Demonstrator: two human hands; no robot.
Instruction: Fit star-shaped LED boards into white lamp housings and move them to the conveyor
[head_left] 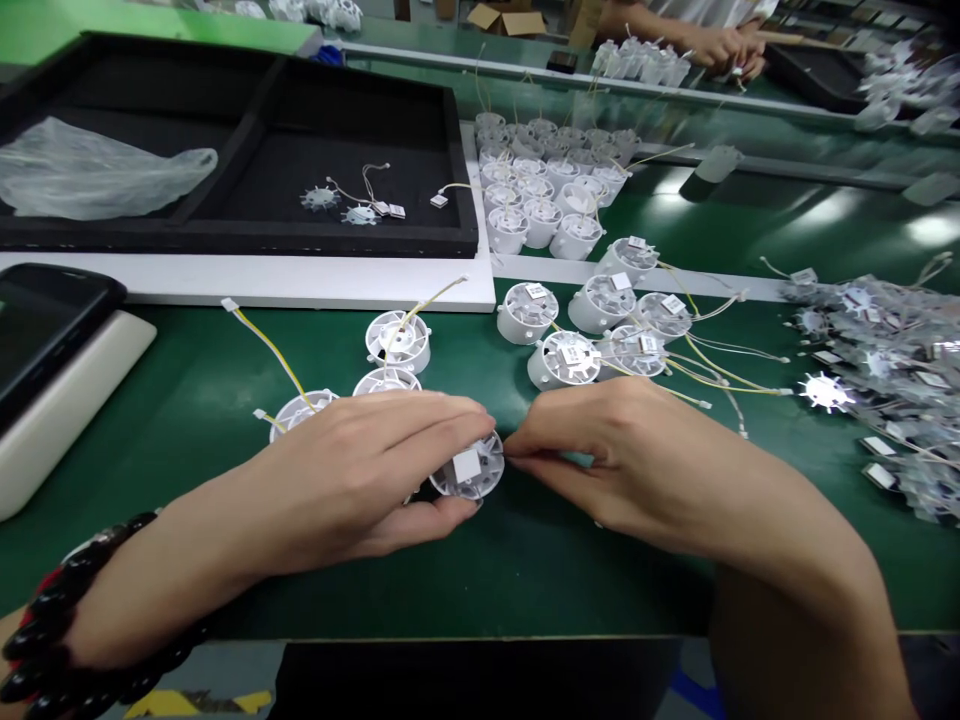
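My left hand [367, 470] curls around a round white plastic housing [486, 468], which carries a small white square block on its spoked face. At the right edge of that housing, the thumb and index finger of my right hand [630, 460] are pinched together. Whatever lies between those fingertips is too small to make out. Beyond my left hand stand a few similar housings [399, 342] with yellow-and-white wires and little connectors. Past my right hand sits a group of housings [564, 358] with star-shaped boards, white blocks and trailing wires.
Rows of white housings [536, 190] stand farther back. A black divided tray [315, 130] holds a plastic bag and loose wired boards. At right lies a heap of star-shaped boards [900, 370]. A black device [52, 330] rests at left. Across the bench, another person's hands [724, 50] are at work.
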